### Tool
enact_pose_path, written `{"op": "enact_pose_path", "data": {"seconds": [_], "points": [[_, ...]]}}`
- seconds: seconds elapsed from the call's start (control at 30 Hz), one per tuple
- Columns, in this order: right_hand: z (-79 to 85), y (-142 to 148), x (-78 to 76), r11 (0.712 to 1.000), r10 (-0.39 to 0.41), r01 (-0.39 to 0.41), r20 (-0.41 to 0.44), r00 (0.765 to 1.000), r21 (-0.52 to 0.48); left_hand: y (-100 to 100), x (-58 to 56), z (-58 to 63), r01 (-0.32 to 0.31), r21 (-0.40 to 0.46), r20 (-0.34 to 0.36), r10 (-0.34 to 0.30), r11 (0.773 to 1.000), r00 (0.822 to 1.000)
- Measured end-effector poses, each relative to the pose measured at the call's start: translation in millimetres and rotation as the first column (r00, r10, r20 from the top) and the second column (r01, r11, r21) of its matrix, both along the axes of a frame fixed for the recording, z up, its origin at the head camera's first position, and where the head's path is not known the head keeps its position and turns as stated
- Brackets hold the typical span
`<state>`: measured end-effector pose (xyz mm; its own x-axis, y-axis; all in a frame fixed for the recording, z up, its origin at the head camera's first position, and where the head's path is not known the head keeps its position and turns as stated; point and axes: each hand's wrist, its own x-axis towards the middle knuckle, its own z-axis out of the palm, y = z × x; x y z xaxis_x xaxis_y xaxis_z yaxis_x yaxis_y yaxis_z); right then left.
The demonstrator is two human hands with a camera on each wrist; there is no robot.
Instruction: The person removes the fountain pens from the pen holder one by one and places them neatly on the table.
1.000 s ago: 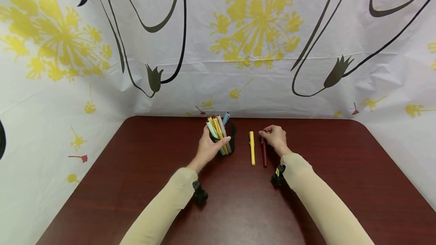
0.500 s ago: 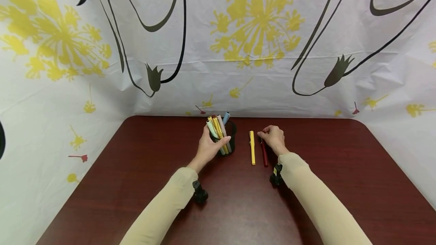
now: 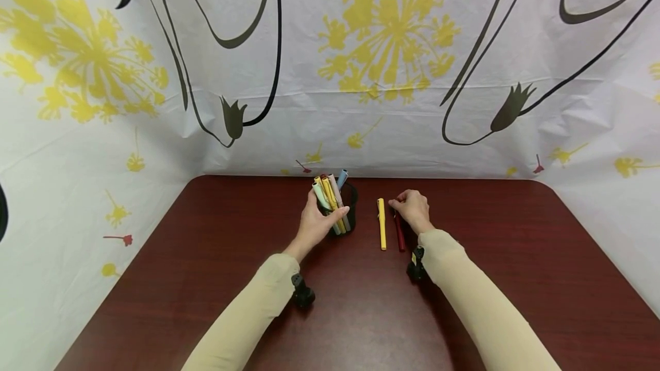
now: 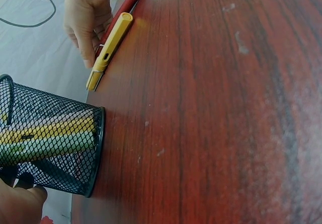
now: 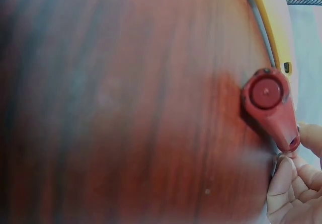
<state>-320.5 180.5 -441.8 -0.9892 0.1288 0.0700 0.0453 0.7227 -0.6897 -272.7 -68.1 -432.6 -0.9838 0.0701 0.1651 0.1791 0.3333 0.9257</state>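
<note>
L hand (image 3: 315, 225) & R hand (image 3: 414, 209): both grasping.
L grips blk mesh cup (image 4: 55, 105) w/ multi-col. pens (image 3: 330, 193) inside; R pinches red pen (image 3: 400, 235), far end. Yellow pen (image 3: 382, 227) on table (image 3: 361, 314), btwn cup & red pen.

The place looks like a desk corner screened off with cloth; whether it lies in a home, an office or a lab cannot be told. Creased white cloth (image 3: 330, 122), printed with yellow flowers (image 3: 390, 33) and dark stems, surrounds the far end and both sides of a reddish-brown, wood-grained table (image 3: 356, 314). A mesh cup (image 4: 100, 151) of pens (image 3: 329, 194), a yellow pen (image 3: 382, 225) and a red pen (image 3: 400, 235) give it a desk's look.
</note>
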Motion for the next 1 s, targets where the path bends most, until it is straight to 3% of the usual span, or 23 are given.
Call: {"op": "enact_pose_path", "data": {"seconds": [1.0], "points": [[-2.7,-1.8,-1.0,1.0,-0.011,0.01,0.06,0.998,0.021,0.6,-0.5,-2.3,-0.015,-0.012,0.011,0.015,1.0,1.0]]}}
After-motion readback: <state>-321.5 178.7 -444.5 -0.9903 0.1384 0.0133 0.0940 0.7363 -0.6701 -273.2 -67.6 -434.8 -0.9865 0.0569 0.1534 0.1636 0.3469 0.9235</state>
